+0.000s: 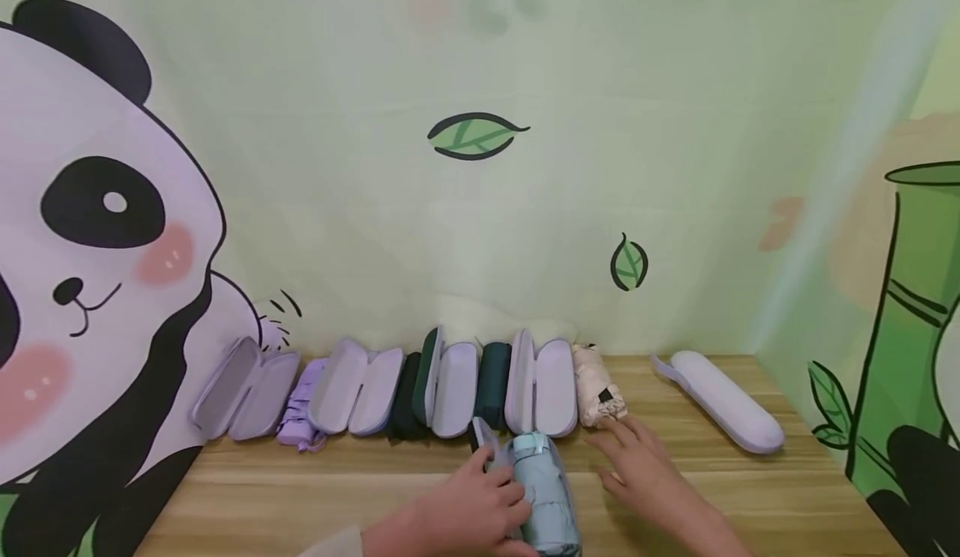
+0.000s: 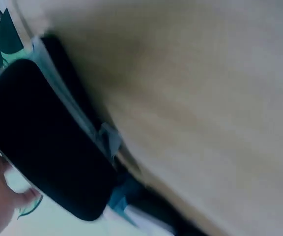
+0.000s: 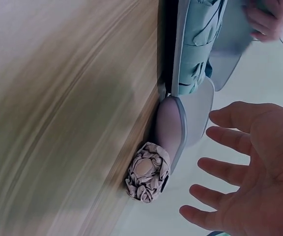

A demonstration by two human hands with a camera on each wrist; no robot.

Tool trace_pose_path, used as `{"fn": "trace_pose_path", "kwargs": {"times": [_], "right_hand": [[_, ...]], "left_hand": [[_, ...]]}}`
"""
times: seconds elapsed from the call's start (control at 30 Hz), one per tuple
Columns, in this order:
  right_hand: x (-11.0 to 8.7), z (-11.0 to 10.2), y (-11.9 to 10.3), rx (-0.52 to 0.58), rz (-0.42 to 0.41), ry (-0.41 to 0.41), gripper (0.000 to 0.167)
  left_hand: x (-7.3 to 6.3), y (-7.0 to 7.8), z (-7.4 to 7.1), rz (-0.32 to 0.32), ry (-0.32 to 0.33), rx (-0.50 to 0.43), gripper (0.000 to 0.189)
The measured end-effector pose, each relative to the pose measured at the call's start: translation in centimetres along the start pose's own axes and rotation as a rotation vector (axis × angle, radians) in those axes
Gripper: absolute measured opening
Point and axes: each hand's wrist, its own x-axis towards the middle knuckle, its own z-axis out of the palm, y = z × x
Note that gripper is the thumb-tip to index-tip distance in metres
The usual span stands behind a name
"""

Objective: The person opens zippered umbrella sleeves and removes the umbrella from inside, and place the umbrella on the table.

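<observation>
A light blue folded umbrella (image 1: pixel 543 499) lies in an open dark case with a pale lining at the front middle of the table. My left hand (image 1: pixel 476 503) holds the case's raised lid (image 1: pixel 483 434); in the left wrist view the lid's black outside (image 2: pixel 53 142) shows beside the thumb and fingers. To the right of the case, my right hand (image 1: pixel 648 461) is spread with nothing in it. Its fingertips are near the lower end of a beige folded umbrella (image 1: pixel 596 386). In the right wrist view the right palm (image 3: pixel 259 172) and its loosely straight fingers appear.
Along the back stand several opened cases, including a grey one (image 1: pixel 258 394) and a dark green one (image 1: pixel 453 390). Folded umbrellas lie between them: purple (image 1: pixel 300 411), black (image 1: pixel 407 398) and dark teal (image 1: pixel 492 386). A closed white case (image 1: pixel 723 398) with a strap lies at the right.
</observation>
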Motion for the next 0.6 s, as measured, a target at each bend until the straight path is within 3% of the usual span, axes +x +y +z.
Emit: {"fn": "trace_pose_path", "kwargs": {"times": [0.13,0.23,0.33,0.47,0.53,0.6], "right_hand": [[0.1,0.0,-0.4,0.002,-0.014,0.003,0.042],[0.2,0.1,-0.4,0.003,-0.032,-0.005,0.042],[0.2,0.2,-0.7,0.025,-0.058,-0.019,0.041],[0.4,0.4,-1.9,0.093,-0.071,-0.063,0.041],[0.6,0.5,-2.7,0.160,-0.034,-0.106,0.041],[0.8,0.6,-3.8,0.230,0.035,-0.152,0.042]], "left_hand": [[-2.2,1.1,0.4,-0.131,-0.114,-0.052,0.048],[-4.3,2.3,1.8,-0.209,-0.196,0.007,0.058],[-6.0,3.5,3.5,-0.278,-0.282,-0.010,0.074],[-6.5,4.1,4.2,-0.402,-0.402,-0.208,0.087],[-6.4,4.2,4.2,-0.430,-0.419,-0.250,0.090],[-6.2,4.2,4.1,-0.429,-0.418,-0.235,0.089]]}}
